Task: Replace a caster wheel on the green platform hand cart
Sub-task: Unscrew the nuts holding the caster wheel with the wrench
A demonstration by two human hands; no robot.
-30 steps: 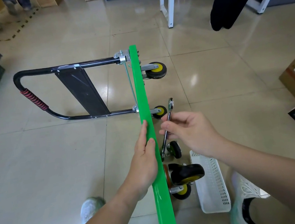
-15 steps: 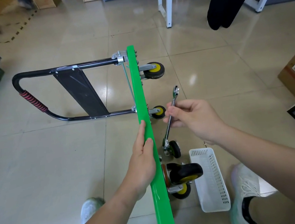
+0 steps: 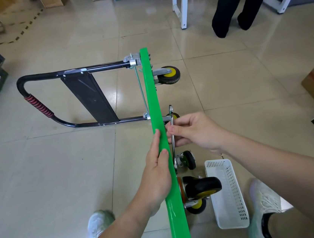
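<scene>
Cart (image 3: 151, 99) is standing on edge, running 12–6; L hand (image 3: 157, 176) gripping it, R hand (image 3: 195, 132) pinching wrench (image 3: 170, 111) pointing 12; basket (image 3: 233, 222) at 5.

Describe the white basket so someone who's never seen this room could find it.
The green platform cart stands on edge on the tiled floor. Right of its nearest caster wheel sits the white basket. Unlike the black-and-yellow wheels beside it, it is perforated and rectangular.
</scene>
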